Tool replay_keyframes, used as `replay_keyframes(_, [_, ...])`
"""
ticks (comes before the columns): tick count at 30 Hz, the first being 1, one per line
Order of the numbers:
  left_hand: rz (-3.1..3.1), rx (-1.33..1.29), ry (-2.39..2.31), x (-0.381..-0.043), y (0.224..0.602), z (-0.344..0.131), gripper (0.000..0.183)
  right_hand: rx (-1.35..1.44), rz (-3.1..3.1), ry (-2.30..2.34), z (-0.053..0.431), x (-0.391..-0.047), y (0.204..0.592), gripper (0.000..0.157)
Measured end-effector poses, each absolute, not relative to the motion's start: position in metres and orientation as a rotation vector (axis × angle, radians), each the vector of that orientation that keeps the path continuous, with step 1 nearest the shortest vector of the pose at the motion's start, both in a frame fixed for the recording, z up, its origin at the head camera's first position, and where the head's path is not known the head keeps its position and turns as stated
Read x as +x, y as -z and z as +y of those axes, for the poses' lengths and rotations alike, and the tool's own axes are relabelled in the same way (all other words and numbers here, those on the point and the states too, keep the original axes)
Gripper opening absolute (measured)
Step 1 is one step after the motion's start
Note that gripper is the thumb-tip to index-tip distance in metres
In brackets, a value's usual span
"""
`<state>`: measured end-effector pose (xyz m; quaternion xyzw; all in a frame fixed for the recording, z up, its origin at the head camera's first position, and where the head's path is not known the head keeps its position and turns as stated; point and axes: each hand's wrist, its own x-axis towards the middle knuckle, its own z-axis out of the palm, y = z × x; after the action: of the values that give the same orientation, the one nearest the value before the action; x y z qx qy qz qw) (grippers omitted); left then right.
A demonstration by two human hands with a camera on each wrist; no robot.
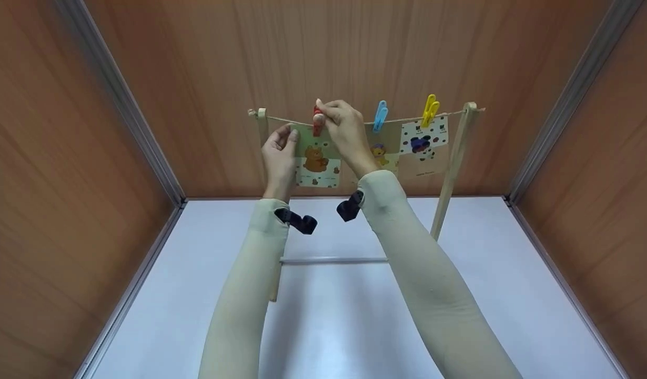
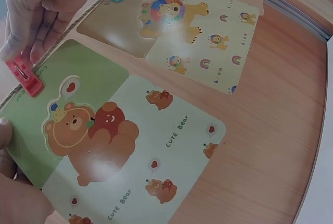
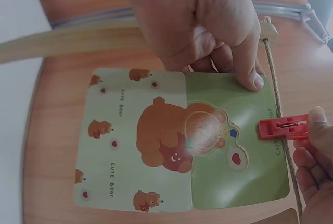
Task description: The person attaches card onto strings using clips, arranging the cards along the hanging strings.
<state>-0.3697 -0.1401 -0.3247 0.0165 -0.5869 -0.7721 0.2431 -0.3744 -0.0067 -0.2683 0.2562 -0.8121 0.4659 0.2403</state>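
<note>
A green and white bear card (image 2: 93,130) hangs at a thin rope (image 3: 276,88). My left hand (image 1: 279,163) pinches its side edge near the upper corner, thumb on the printed face. With thumb and fingers, my right hand (image 1: 350,134) pinches the handle end of a red clothespin (image 3: 283,126). That clothespin's jaws lie over the rope and the card's top edge. In the left wrist view, most of my left hand is out of frame, with a thumb (image 2: 5,133) at the card's edge.
Right along the rope, a blue clothespin (image 1: 380,116) holds a lion card (image 2: 182,31) and a yellow clothespin (image 1: 430,110) holds a spotted card (image 1: 423,145). Wooden posts (image 1: 454,168) carry the rope, joined by a low crossbar (image 1: 334,260). Wood-grain panels (image 1: 323,52) enclose the white table (image 1: 160,316).
</note>
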Motion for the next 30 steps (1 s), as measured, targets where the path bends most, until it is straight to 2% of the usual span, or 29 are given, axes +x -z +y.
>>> replay_keyframes(13, [-1.609,-0.004,2.102,-0.365,0.326,-0.143,0.031,0.711,-2.198,-1.353,-0.004,-0.373,0.275,0.037])
replay_keyframes(30, [-1.590,-0.086,2.081,-0.360,0.330,-0.148,0.035,0.756,-1.969,-1.453,0.003,-0.373,0.282,0.024])
